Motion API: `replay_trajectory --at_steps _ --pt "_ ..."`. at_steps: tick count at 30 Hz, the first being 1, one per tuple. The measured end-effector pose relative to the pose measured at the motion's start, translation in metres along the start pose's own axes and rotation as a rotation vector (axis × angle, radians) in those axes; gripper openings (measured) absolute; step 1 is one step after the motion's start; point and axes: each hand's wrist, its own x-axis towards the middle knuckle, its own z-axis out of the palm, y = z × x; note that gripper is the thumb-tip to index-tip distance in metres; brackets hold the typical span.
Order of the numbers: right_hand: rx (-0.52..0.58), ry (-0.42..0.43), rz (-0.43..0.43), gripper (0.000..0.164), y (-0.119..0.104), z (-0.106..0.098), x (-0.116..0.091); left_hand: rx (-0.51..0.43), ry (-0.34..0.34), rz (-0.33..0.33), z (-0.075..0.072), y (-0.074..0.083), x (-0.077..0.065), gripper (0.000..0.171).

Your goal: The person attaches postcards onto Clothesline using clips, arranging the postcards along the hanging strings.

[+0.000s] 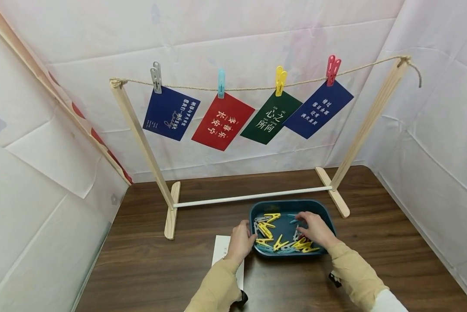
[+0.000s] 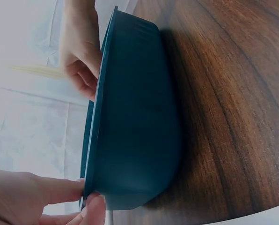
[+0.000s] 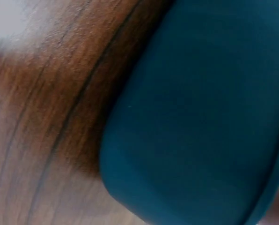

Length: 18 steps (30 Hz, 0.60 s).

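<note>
A dark teal plastic tray [image 1: 322,212] stands on the table with clothespins [image 1: 266,229] in yellow, grey and blue inside. My left hand [image 1: 240,240] pinches the tray's left rim, thumb on one side and fingers on the other, as the left wrist view shows. Over the tray's right part, my right hand [image 1: 315,229] reaches down among the pins, thumb and forefinger apart. A blue clothespin [image 1: 293,221] lies close to its fingertips. In the left wrist view the tray wall hides the right fingertips. The right wrist view shows mostly the tray's outer wall [image 3: 191,112].
Behind the tray, a wooden stand [image 1: 143,143] carries a rope [image 1: 249,89]. Clothespins hold a blue card [image 1: 171,113], a red card [image 1: 222,123], a green card [image 1: 270,117] and another blue card [image 1: 319,109] on it. A white card [image 1: 220,247] lies partly under my left arm.
</note>
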Motion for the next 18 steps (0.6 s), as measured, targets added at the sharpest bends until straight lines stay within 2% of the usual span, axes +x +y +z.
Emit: replay_trajectory --at_steps 7,18 --pt "-0.024 -0.014 -0.020 0.024 0.005 0.003 0.001 -0.017 0.003 -0.002 0.001 -0.001 0.000 0.041" --pt "-0.034 -0.055 -0.003 0.026 0.012 0.006 0.003 -0.035 0.000 -0.014 0.001 -0.001 0.000 0.041"
